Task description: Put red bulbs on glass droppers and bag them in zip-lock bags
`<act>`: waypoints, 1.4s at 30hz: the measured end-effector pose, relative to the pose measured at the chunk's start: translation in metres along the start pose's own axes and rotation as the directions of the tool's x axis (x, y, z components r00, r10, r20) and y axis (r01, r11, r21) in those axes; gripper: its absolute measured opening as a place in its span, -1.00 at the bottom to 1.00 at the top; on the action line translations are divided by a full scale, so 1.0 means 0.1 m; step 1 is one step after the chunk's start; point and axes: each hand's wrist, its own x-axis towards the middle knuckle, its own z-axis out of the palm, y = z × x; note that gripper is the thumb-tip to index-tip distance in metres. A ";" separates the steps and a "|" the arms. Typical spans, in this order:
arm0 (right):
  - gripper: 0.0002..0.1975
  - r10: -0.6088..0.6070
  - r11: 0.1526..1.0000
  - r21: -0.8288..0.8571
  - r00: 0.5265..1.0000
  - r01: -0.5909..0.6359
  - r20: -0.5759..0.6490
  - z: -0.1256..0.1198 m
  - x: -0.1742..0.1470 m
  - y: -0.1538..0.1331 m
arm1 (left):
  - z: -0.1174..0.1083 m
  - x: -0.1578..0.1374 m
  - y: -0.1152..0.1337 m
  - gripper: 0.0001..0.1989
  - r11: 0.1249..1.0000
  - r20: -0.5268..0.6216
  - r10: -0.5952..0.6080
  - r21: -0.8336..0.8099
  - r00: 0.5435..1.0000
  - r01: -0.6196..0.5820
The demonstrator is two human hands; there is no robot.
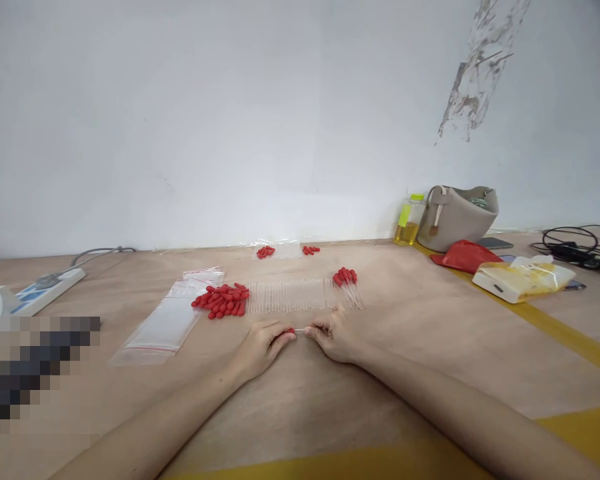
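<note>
Near the middle of the table, my left hand (264,347) pinches a red rubber bulb (291,331), mostly covered by the fingers. My right hand (334,335) is closed on a thin clear dropper tube (301,331), which reaches across to the bulb. How deep the tube sits in the bulb is hidden. Just beyond my hands lies a row of clear tubes (290,295). A heap of loose red bulbs (223,301) borders it on the left. To its right, several droppers with red bulbs (346,276) rest together, their tubes pointing toward me.
Clear zip bags (160,325) lie left of the heap. By the wall are small bags of red bulbs and tubes (287,251). A power strip (47,291) sits far left; a bottle (409,221), grey bag (457,217), tissue pack (523,278) and black cables (575,247) occupy the right.
</note>
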 end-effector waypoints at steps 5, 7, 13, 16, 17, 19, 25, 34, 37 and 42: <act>-0.68 -0.035 0.999 -0.004 0.999 0.036 0.036 0.02 0.01 -0.02 | -0.01 -0.01 0.02 -0.77 1.000 0.041 0.019 0.021 0.999 -0.019; -0.68 -0.045 0.999 0.006 0.998 0.045 0.052 0.03 0.02 -0.03 | 0.00 -0.01 0.02 -0.76 0.999 0.060 0.029 0.026 0.998 -0.031; -0.65 -0.085 0.994 0.070 0.993 0.079 0.086 0.02 0.04 -0.06 | -0.01 -0.01 -0.04 -0.75 0.995 0.073 0.063 0.068 0.995 -0.068; -0.68 -0.135 0.989 0.068 0.987 0.129 0.091 -0.06 0.03 -0.13 | -0.08 -0.01 -0.08 -0.78 0.992 0.017 0.084 0.094 0.996 -0.085; -0.70 -0.149 0.988 0.045 0.985 0.145 0.088 -0.10 0.03 -0.15 | -0.10 -0.02 -0.09 -0.79 0.992 -0.019 0.090 0.093 0.996 -0.088; -0.75 -0.129 0.991 -0.012 0.988 0.131 0.079 -0.19 0.04 -0.13 | -0.15 -0.03 -0.12 -0.74 0.993 -0.102 0.068 0.099 0.993 -0.058; -0.76 0.295 0.951 -0.074 0.951 -0.302 -0.087 -0.55 0.28 0.39 | -0.18 -0.07 -0.20 -0.75 0.994 -0.165 -0.077 0.063 0.983 0.088; -0.73 0.545 0.774 -0.266 0.818 -0.575 -0.183 -0.47 0.35 0.74 | -0.15 -0.05 -0.20 -0.81 0.995 -0.084 -0.074 0.056 0.994 0.079; -0.76 0.563 0.753 -0.286 0.805 -0.593 -0.186 -0.42 0.36 0.73 | -0.15 -0.04 -0.21 -0.84 0.995 -0.058 -0.075 0.063 0.995 0.079; -0.74 0.635 0.738 -0.189 0.762 -0.647 -0.129 -0.42 0.41 0.70 | -0.16 -0.03 -0.20 -0.85 0.995 -0.041 -0.077 0.061 0.996 0.079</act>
